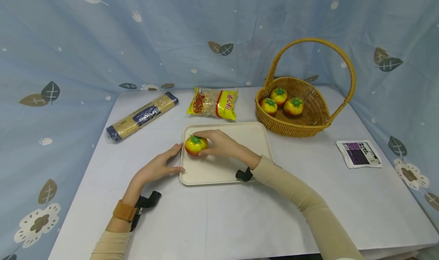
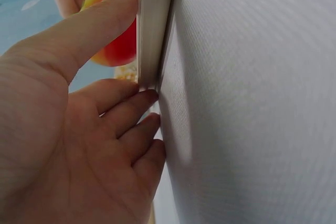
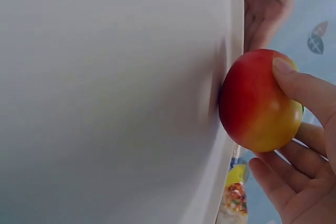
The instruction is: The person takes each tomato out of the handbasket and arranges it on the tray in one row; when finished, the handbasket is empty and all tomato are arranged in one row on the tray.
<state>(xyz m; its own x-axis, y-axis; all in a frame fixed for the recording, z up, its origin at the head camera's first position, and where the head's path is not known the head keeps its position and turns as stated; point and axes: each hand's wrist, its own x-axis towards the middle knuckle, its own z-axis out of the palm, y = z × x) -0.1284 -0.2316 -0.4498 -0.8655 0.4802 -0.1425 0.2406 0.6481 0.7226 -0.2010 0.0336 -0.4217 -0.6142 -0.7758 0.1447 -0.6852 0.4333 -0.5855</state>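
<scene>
A yellow-red persimmon (image 1: 194, 147) with a green leafy top is at the left end of the cream tray (image 1: 219, 173). My right hand (image 1: 221, 143) holds it between thumb and fingers. In the right wrist view the persimmon (image 3: 257, 103) shows its red underside close against the tray's surface. At the tray's left edge lies my left hand (image 1: 158, 167), fingers and thumb spread apart. The left wrist view has that thumb (image 2: 100, 24) on the tray's rim (image 2: 155, 24), with the fingers lightly bent along its side.
A wicker basket (image 1: 291, 131) with a tall handle stands back right, holding several persimmons (image 1: 293, 106). Behind the tray lies a yellow food bag (image 1: 213, 103). A long noodle pack (image 1: 142, 116) lies at the back left, and a white-purple packet (image 1: 359, 153) at the right.
</scene>
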